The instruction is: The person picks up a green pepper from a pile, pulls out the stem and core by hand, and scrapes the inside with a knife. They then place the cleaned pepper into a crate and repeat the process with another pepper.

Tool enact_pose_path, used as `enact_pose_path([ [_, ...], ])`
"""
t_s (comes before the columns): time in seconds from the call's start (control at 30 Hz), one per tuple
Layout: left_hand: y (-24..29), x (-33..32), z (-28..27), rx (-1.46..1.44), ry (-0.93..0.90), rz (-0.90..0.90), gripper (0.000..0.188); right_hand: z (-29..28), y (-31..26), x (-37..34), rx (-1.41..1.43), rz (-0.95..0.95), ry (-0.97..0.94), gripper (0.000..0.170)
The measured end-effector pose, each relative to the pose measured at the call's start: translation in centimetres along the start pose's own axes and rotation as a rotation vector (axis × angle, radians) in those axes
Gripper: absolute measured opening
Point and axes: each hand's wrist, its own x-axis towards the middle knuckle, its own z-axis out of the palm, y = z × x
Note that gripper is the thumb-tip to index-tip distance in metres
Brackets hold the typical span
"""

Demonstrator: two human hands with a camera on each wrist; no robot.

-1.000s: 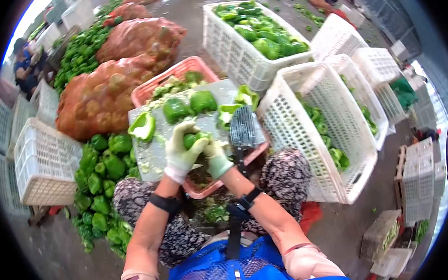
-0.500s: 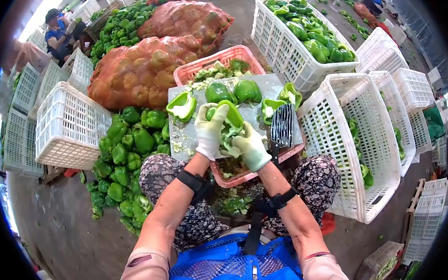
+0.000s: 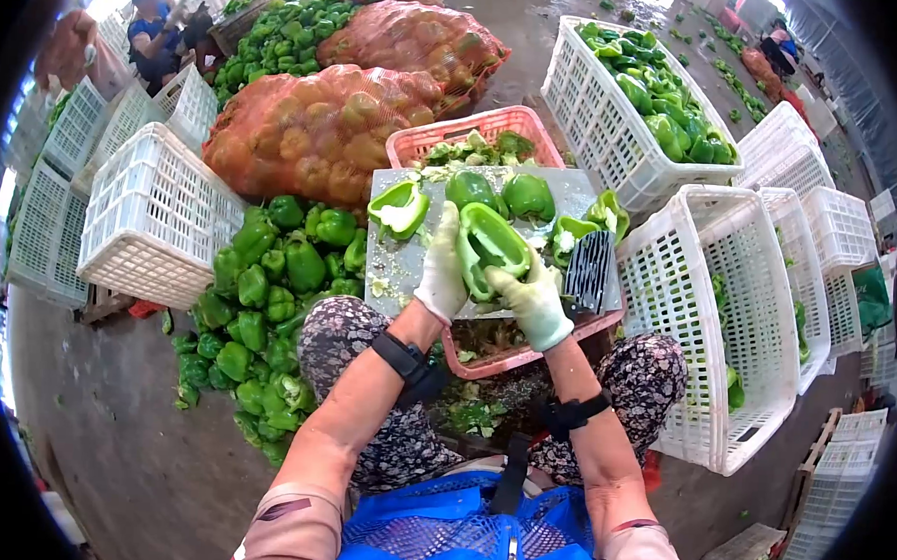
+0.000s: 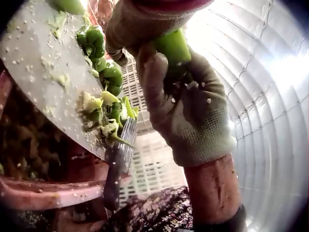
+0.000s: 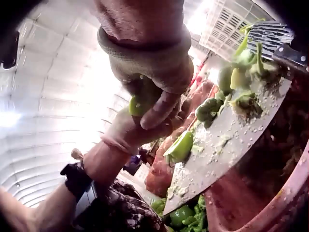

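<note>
Both gloved hands hold a hollow green bell pepper half [image 3: 492, 244] above the board, its cut side up in the head view. My left hand [image 3: 443, 272] supports its left side, and my right hand [image 3: 534, 302] grips the near right edge with the thumb at the hollow. Under them is a grey cutting board [image 3: 387, 277] scattered with seeds. On it lie another pepper half [image 3: 399, 210], two rounded green peppers [image 3: 529, 196] and cut pieces [image 3: 570, 237]. A broad-bladed knife [image 3: 591, 273] rests at the board's right edge; its dark handle [image 4: 113, 179] shows in the left wrist view.
A pink crate [image 3: 547, 136] with scraps stands beneath the board. Green peppers [image 3: 253, 282] are heaped at left, below red mesh sacks [image 3: 315, 124]. White crates [image 3: 664, 380] stand at right, one filled with peppers [image 3: 667, 99]. A person [image 3: 151, 39] sits at far left.
The pale inner pieces at my fingers half a second ago no longer show, and the pepper half's hollow now faces up. The head view has swung, shifting the scene rightward.
</note>
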Motion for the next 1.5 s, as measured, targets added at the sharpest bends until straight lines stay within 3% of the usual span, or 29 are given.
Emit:
enact_pose_path([
  [0.07,-0.9,1.2,-1.7,0.127,0.200,-0.027,0.055,0.4,-2.3,-1.0,0.034,-0.004,0.081,0.060],
  [0.13,-0.5,0.9,-1.2,0.180,0.362,-0.092,0.055,-0.3,-2.2,-0.7,-0.078,-0.237,0.265,0.051],
  [0.2,-0.1,0.4,-0.4,0.232,0.522,-0.161,0.056,-0.9,-2.2,-0.2,-0.574,-0.552,0.491,0.049],
  [0.23,-0.1,0.3,-0.1,0.155,0.442,-0.154,0.054,-0.7,-2.7,0.4,-0.860,-0.917,0.518,0.050],
  [0.27,-0.4,0.5,-0.6,0.028,0.255,-0.138,0.056,-0.5,-2.5,0.1,-1.017,-0.920,0.326,0.055],
  [0.33,-0.4,0.5,0.1,-0.225,-0.129,-0.119,0.059,-0.2,-1.9,-0.3,-1.253,-0.734,0.127,0.065],
  [0.37,-0.6,0.1,0.3,0.016,0.012,-0.105,0.056,-1.3,-0.9,0.7,-1.028,-0.806,0.161,0.071],
  [0.4,0.2,-0.7,0.8,0.043,-0.003,-0.230,0.056,-1.5,-1.7,1.0,-0.862,-0.879,0.229,0.067],
  [0.47,-0.5,0.2,0.7,0.189,0.101,-0.139,0.055,-1.0,-2.5,0.3,-0.066,-0.257,0.250,0.058],
  [0.5,-0.5,0.1,0.6,0.422,0.067,-0.044,0.055,-1.2,-2.9,-0.1,0.091,-0.187,0.213,0.054],
  [0.57,-1.9,0.2,0.0,0.776,-0.027,0.215,0.062,-2.1,-1.2,-0.2,0.097,-0.182,0.189,0.053],
  [0.6,-0.9,-1.5,2.1,1.171,-0.003,0.315,0.065,-1.9,-1.1,-0.4,0.103,-0.183,0.172,0.052],
  [0.63,-1.9,-0.7,0.8,1.378,0.016,0.531,0.065,-1.2,-1.7,-1.2,0.183,-0.029,0.203,0.050],
  [0.67,-2.8,0.0,-0.5,1.578,0.036,0.750,0.065,-1.3,-1.2,-1.2,0.146,-0.037,0.195,0.048],
  [0.8,-2.6,-0.3,-0.5,1.940,0.018,0.593,0.056,-0.6,-1.8,-2.2,0.177,0.065,0.195,0.037],
  [0.83,-2.8,0.0,-0.8,1.934,-0.025,0.829,0.049,-0.8,-1.6,-2.2,0.192,0.077,0.194,0.037],
  [0.93,-2.0,-0.2,-0.7,2.020,-0.104,0.625,0.044,-1.3,-1.1,-2.7,0.168,0.141,0.229,0.034],
  [1.07,-2.8,0.9,-2.3,1.782,-0.046,0.815,0.028,-1.9,-1.0,-3.2,0.209,0.180,0.215,0.035],
  [1.1,-2.0,0.5,-1.4,1.704,0.068,0.518,0.029,-2.1,-1.1,-3.3,0.255,0.161,0.217,0.037],
  [1.2,-0.9,1.4,-2.6,1.459,0.194,0.442,0.035,-2.5,-2.3,-3.6,0.251,0.159,0.233,0.040],
  [1.23,-0.6,0.8,-2.5,1.683,0.205,0.497,0.037,-2.6,-2.3,-3.4,0.214,0.083,0.276,0.042],
  [1.3,-2.2,1.7,-2.9,1.152,0.240,0.344,0.037,-2.6,-3.3,-2.9,-0.049,-0.135,0.383,0.048],
  [1.33,-1.5,1.1,-0.6,0.891,0.249,0.268,0.037,-2.4,-3.8,-2.7,-0.225,-0.275,0.431,0.054],
  [1.37,-0.5,0.0,1.5,0.711,0.392,-0.108,0.041,-3.1,-2.3,-1.8,-0.594,-0.595,0.525,0.060],
  [1.4,-0.7,0.1,0.9,0.514,0.236,-0.169,0.046,-2.6,-1.9,-1.2,-0.899,-0.882,0.506,0.068],
  [1.47,-1.1,1.0,-0.9,0.116,-0.085,-0.286,0.055,-2.4,-1.0,-1.2,-1.329,-0.630,0.139,0.077],
  [1.5,-0.6,0.5,-0.5,0.315,-0.073,-0.305,0.058,-2.2,-1.4,-0.8,-1.111,-0.656,0.181,0.082],
])
